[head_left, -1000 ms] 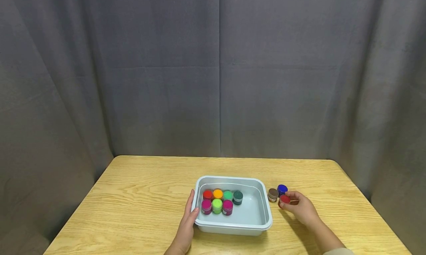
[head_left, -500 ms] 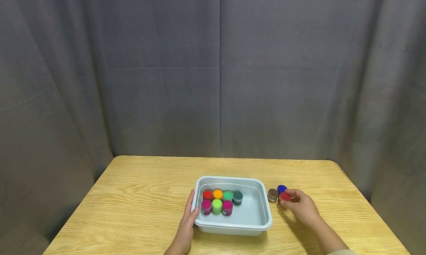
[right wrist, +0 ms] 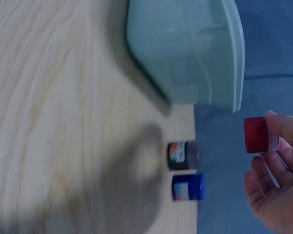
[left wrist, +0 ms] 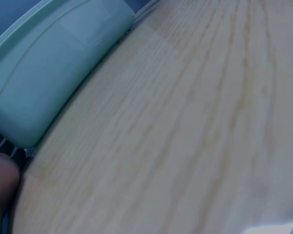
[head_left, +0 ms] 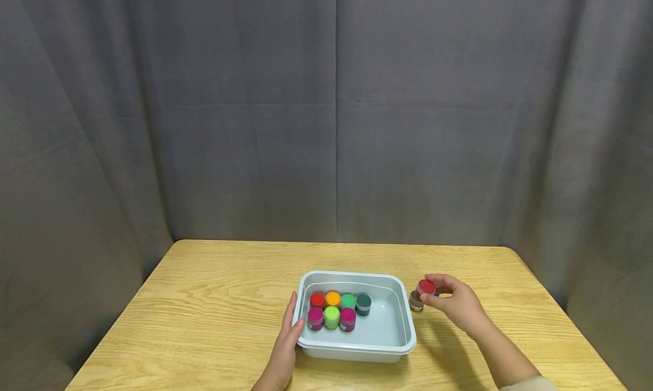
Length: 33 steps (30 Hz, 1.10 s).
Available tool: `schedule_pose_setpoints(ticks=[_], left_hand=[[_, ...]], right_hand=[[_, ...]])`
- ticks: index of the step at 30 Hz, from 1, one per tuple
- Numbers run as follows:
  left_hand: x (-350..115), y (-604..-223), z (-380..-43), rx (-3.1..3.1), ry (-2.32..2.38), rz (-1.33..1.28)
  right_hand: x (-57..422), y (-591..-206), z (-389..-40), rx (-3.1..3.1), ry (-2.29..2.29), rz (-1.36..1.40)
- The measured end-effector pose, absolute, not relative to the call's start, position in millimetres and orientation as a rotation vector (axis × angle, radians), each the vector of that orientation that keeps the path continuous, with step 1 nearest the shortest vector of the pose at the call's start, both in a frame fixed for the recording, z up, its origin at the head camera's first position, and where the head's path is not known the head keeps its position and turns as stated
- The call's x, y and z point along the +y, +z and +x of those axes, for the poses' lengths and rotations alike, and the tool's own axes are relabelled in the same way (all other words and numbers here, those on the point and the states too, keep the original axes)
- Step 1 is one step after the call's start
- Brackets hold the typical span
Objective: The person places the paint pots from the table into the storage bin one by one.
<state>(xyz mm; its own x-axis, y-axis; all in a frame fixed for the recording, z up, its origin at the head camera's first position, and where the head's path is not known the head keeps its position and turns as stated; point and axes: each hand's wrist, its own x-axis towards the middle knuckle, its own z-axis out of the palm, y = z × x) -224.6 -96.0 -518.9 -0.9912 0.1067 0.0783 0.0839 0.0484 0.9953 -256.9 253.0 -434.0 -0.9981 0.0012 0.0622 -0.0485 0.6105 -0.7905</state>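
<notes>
A paint jar with a red lid is pinched between the thumb and fingers of my right hand, above the table. In the right wrist view, this red jar appears sideways, off the tabletop. Below it stand a brown paint jar and a blue paint jar, which my hand mostly hides in the head view. My left hand rests against the left side of a pale grey-blue plastic tub, fingers straight along the wall and thumb at the rim.
Inside the tub, several paint jars stand in two rows at the left: a green-lidded one, an orange one and a dark green one among them. Grey curtains enclose the wooden table.
My right hand has lifted the red paint jar off the table and moved it slightly left and away from me. The left hand and the tub stay in place.
</notes>
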Motion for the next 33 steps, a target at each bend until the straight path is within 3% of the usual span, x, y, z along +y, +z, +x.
schedule_pose_setpoints(ticks=[13,33], left_hand=[[-96.6,-518.5,-224.5,2.243,2.152,0.22],[-96.5,-518.3,-224.4,2.223,2.173,0.201]], right_hand=[[207.7,-421.2,-258.9,-2.708,1.598,0.087],[154.3,-434.3,-266.6,-2.815,1.523,0.229]])
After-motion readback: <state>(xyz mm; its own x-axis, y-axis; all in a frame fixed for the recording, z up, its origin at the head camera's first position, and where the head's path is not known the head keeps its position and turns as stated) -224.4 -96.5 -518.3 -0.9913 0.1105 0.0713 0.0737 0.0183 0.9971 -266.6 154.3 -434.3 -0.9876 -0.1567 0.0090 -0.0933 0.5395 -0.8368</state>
